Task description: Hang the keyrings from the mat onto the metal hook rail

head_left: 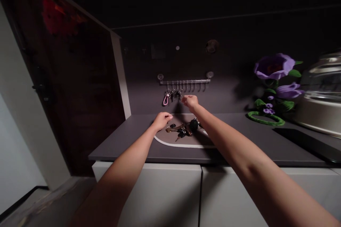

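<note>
My right hand [190,102] is raised to the wall, fingers pinched together beside a bunch of keys [178,94] on the clear hook rail [186,82]. Whether it holds anything is hidden. Lower and to the left, my left hand [161,120] hovers over the left part of a brown mat with a white rim [183,145]. Its fingers are closed; what is in them, if anything, is too small to tell. More keys [183,131] lie piled on the mat, with a black ball-shaped key charm [194,125] by my right forearm. A pink loop key fob [166,99] hangs at the rail's left.
Purple artificial flowers [275,67] with a green ring base [265,118] stand on the dark counter [119,140] to the right. Beyond are a flat black object [301,142] and a pale appliance with a glass top [321,108]. A dark door [80,95] is at left.
</note>
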Motion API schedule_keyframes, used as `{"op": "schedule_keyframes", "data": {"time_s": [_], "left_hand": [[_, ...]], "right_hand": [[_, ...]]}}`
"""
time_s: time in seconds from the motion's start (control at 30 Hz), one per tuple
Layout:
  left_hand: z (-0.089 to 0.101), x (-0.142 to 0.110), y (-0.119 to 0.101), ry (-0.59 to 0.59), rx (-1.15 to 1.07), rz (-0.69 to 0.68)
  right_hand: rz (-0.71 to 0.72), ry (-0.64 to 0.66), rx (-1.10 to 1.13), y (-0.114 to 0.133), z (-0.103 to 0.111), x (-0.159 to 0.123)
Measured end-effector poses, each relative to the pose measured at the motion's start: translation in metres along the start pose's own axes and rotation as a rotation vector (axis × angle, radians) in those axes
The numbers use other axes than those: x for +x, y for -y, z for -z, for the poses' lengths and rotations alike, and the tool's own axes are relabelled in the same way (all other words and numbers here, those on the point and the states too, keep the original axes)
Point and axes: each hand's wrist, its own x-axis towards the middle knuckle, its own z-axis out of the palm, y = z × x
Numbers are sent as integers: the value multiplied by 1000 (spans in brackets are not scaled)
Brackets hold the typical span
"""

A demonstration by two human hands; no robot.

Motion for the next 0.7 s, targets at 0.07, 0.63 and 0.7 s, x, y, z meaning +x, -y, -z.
{"op": "schedule_keyframes", "data": {"time_s": [0.07,0.63,0.7], "left_hand": [[2,-2,-2,18,7,-3],[15,-10,-5,244,88,-4],[16,-9,-3,256,89,-19]], "right_hand": [[-65,59,43,2,5,-14],[463,460,-763,-25,40,-75],[467,477,-786,-28,40,-72]]}}
